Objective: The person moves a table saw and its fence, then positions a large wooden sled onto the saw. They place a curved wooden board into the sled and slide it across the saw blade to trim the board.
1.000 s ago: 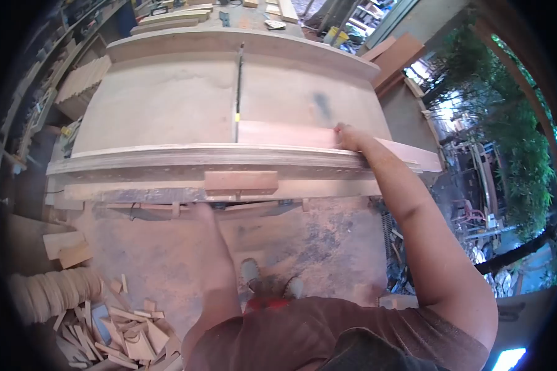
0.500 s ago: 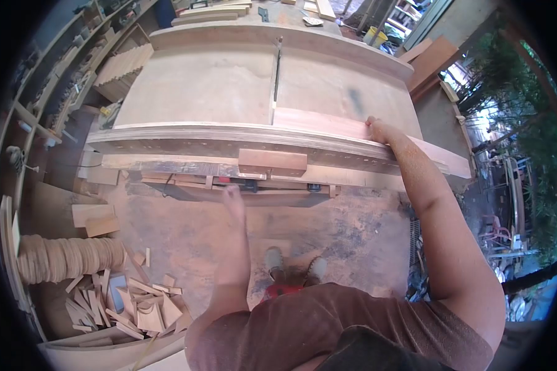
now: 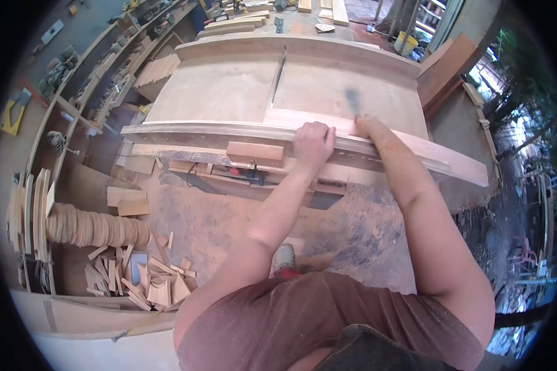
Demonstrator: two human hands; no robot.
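Note:
A large plywood sled (image 3: pixel 216 83) with a slot down its middle lies on the bench in front of me. Along the inside of its thick laminated near fence (image 3: pixel 210 131) rests a pale wooden board (image 3: pixel 455 162), reaching past the sled's right end. My left hand (image 3: pixel 314 143) is closed over the top of the fence, fingertips hidden from me. Just right of it, my right hand (image 3: pixel 366 125) is bent over the fence with its fingers pressed on the board. A wooden block (image 3: pixel 255 153) sticks out from the fence's near side, left of my hands.
Shelves with tools (image 3: pixel 99 102) line the left wall. A row of round wooden discs (image 3: pixel 96 227) and a heap of offcuts (image 3: pixel 145 278) lie at lower left. Wood strips (image 3: pixel 235 26) sit on the far bench. Brown boards (image 3: pixel 449 71) lean at the right.
My left hand has risen from below the bench edge onto the fence beside my right hand. The view has shifted, and the board sticks out a similar length at right.

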